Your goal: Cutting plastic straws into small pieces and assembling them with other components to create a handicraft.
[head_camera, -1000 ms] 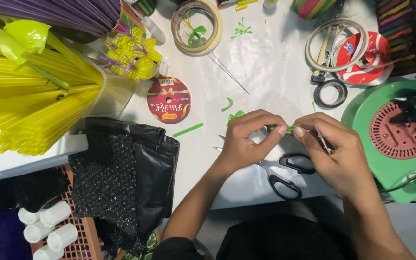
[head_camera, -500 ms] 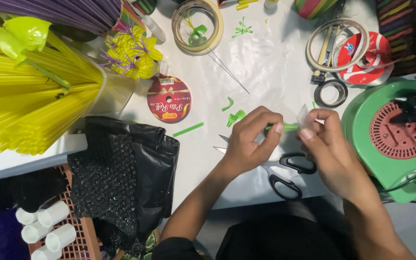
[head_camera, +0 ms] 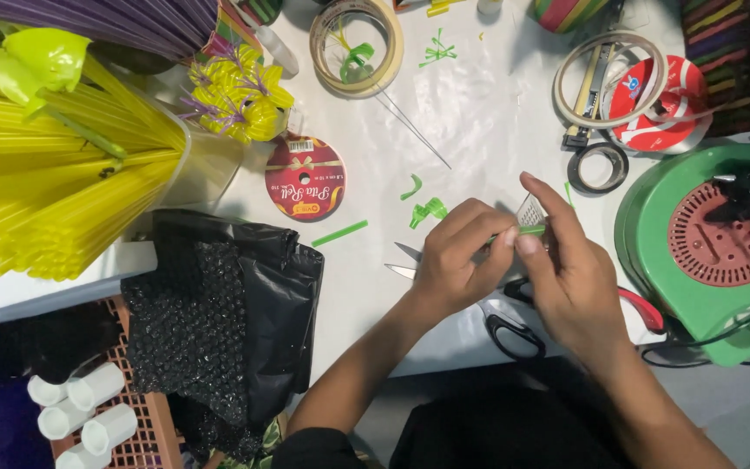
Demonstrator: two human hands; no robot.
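On my bench [head_camera: 479, 113], yellow straws [head_camera: 54, 191] fan out from a tub at far left, a red ribbon spool [head_camera: 305, 180] beside them. Scissors [head_camera: 505, 326] lie near the front edge. Tape rolls [head_camera: 354, 35] sit along the back, a black one [head_camera: 595, 168] near the green appliance [head_camera: 705, 252]. Black bubble wrap [head_camera: 219, 313] drapes over an orange crate [head_camera: 145, 434] holding white tubes [head_camera: 88, 417].

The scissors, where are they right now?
The scissors lie on the white table near its front edge, mostly under the left hand and right hand.
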